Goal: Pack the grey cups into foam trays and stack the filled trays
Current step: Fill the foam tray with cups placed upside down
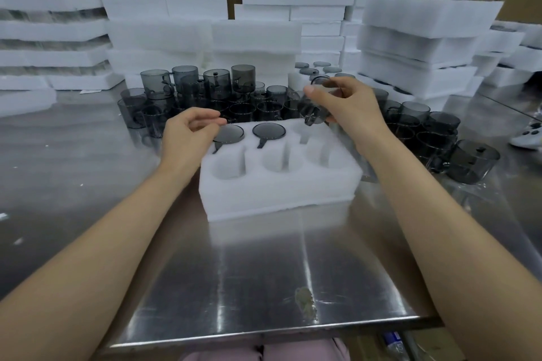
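Note:
A white foam tray (278,187) with six round pockets lies on the steel table in front of me. Two grey cups sit upside down in its far-left pocket (230,134) and far-middle pocket (269,130). My right hand (346,105) grips another grey cup (312,110), tilted, just above the empty far-right pocket. My left hand (187,133) hovers with loosely curled fingers at the tray's far-left corner, its fingertips beside the left cup and holding nothing. Several loose grey cups (205,91) stand behind the tray.
More grey cups (440,138) crowd the table on the right. Stacks of white foam trays (416,47) rise at the right, back and left. A tray holding cups (319,70) sits behind my right hand. The table's near edge (264,334) runs close to my lap.

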